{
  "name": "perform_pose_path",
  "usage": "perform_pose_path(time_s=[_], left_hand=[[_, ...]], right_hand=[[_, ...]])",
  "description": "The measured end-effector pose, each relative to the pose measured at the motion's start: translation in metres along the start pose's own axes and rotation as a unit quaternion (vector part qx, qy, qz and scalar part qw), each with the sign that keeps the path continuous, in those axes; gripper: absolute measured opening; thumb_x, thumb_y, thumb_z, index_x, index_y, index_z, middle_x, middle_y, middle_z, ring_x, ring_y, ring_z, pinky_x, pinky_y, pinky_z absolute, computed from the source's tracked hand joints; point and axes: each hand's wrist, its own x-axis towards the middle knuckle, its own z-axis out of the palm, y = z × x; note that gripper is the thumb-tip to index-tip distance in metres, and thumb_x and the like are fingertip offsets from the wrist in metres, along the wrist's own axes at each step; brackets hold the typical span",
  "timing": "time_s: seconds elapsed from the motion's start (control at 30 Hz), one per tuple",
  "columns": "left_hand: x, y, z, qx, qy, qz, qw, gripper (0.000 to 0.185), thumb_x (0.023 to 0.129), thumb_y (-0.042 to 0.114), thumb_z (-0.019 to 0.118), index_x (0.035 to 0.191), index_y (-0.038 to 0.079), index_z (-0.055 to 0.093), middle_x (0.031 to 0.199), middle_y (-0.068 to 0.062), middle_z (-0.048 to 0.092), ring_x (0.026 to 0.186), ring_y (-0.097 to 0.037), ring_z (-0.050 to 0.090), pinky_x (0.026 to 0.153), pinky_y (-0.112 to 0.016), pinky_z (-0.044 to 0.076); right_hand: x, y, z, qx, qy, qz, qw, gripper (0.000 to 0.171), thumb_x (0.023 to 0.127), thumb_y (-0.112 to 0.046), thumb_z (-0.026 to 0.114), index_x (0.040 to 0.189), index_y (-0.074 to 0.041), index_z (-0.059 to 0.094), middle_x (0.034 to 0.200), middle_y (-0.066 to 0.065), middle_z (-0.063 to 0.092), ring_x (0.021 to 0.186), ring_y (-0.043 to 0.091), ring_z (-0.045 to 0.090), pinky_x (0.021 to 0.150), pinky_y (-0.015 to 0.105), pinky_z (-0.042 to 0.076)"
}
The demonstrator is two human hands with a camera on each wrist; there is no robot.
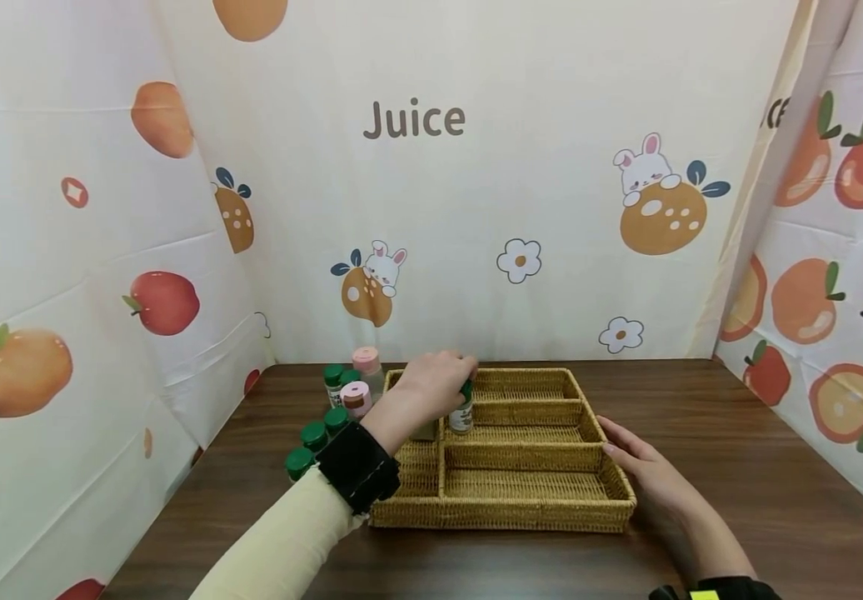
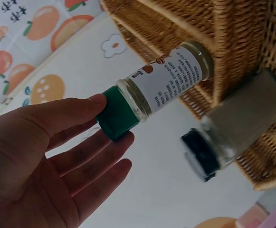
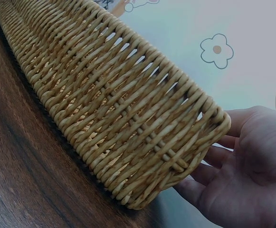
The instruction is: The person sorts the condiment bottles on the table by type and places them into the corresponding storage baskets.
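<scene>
My left hand [image 1: 431, 385] pinches the green cap of a small spice jar [image 1: 461, 417], held upright in the wicker basket's middle right compartment. In the left wrist view, thumb and fingertips meet at the cap, and the jar's white label [image 2: 168, 80] is visible. Another spice jar [image 2: 240, 121] with a dark lid stands in the left compartment, mostly covered by the left arm in the head view. At the basket's [image 1: 502, 512] right end, my right hand [image 1: 652, 471] rests against the outer wall, its thumb near the rim; the corner partly hides its fingers in the right wrist view.
Several green-capped jars [image 1: 314, 435] stand left of the basket, with a pink-lidded container [image 1: 366, 362] and another pink-lidded jar [image 1: 356, 396] among them. A fruit-printed cloth [image 1: 551, 200] hangs behind the dark wooden table [image 1: 514, 567].
</scene>
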Motion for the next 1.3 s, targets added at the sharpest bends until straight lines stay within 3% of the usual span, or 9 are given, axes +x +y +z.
perform_pose_path(time_s=[0.17,0.37,0.8,1.03,1.1,1.17,1.23,1.3], left_hand=[[0.008,-0.004,0.014,-0.002,-0.001,-0.012,0.9999,0.027,0.095,0.022,0.069,0.122,0.018,0.064,0.115,-0.002,0.067,0.099,-0.018,0.064,0.073,-0.031,0.053],[0.012,-0.008,0.027,0.006,-0.004,-0.037,0.9993,0.025,0.095,0.024,0.070,0.118,0.018,0.063,0.111,-0.003,0.068,0.092,-0.019,0.065,0.068,-0.030,0.051],[0.023,-0.008,0.038,0.013,-0.032,-0.049,0.9982,0.034,0.096,0.020,0.068,0.129,0.017,0.061,0.115,-0.006,0.068,0.099,-0.023,0.066,0.074,-0.034,0.054],[0.027,-0.008,0.045,0.003,-0.038,-0.058,0.9976,0.032,0.097,0.017,0.066,0.128,0.017,0.062,0.113,-0.007,0.068,0.094,-0.022,0.066,0.066,-0.030,0.048],[0.028,-0.009,0.046,0.006,-0.036,-0.060,0.9975,0.030,0.098,0.015,0.064,0.128,0.018,0.062,0.113,-0.006,0.068,0.093,-0.022,0.066,0.065,-0.030,0.046],[0.028,-0.010,0.044,0.009,-0.036,-0.063,0.9973,0.029,0.098,0.013,0.063,0.127,0.019,0.063,0.113,-0.005,0.069,0.093,-0.022,0.066,0.065,-0.030,0.045],[0.028,-0.011,0.042,0.009,-0.037,-0.065,0.9971,0.028,0.098,0.013,0.063,0.125,0.020,0.064,0.113,-0.005,0.069,0.093,-0.021,0.066,0.066,-0.030,0.046],[0.027,-0.012,0.040,0.008,-0.039,-0.063,0.9972,0.028,0.098,0.013,0.064,0.124,0.020,0.065,0.113,-0.005,0.069,0.094,-0.021,0.066,0.067,-0.031,0.048]], right_hand=[[-0.002,-0.001,-0.001,-0.019,0.010,0.008,1.000,0.066,0.107,-0.032,0.044,0.159,-0.002,0.016,0.163,0.030,0.014,0.111,-0.026,0.038,0.088,0.013,0.044],[-0.003,-0.004,0.000,-0.007,0.001,0.013,1.000,0.065,0.108,-0.030,0.042,0.159,-0.002,0.014,0.163,0.030,0.013,0.110,-0.022,0.043,0.088,0.017,0.047],[-0.003,0.000,0.001,-0.005,0.003,0.010,1.000,0.065,0.108,-0.030,0.043,0.159,-0.003,0.015,0.163,0.028,0.015,0.112,-0.021,0.043,0.090,0.012,0.044],[-0.005,0.000,0.002,-0.006,0.008,0.013,1.000,0.064,0.107,-0.030,0.043,0.159,-0.004,0.016,0.163,0.028,0.015,0.114,-0.019,0.044,0.090,0.013,0.044],[-0.004,-0.001,0.003,-0.011,0.011,0.016,1.000,0.064,0.107,-0.031,0.044,0.159,-0.005,0.017,0.163,0.027,0.017,0.123,-0.010,0.045,0.092,0.014,0.044],[-0.003,-0.003,0.004,-0.025,0.015,0.019,0.999,0.064,0.107,-0.032,0.044,0.159,-0.005,0.018,0.164,0.026,0.017,0.136,0.008,0.042,0.094,0.018,0.044],[-0.002,-0.003,0.004,-0.033,0.021,0.024,0.999,0.064,0.107,-0.034,0.044,0.159,-0.006,0.019,0.164,0.025,0.018,0.145,0.028,0.034,0.098,0.023,0.044],[-0.002,-0.004,0.004,-0.043,0.021,0.024,0.999,0.065,0.107,-0.035,0.043,0.159,-0.006,0.018,0.164,0.025,0.017,0.148,0.040,0.022,0.099,0.027,0.043]])
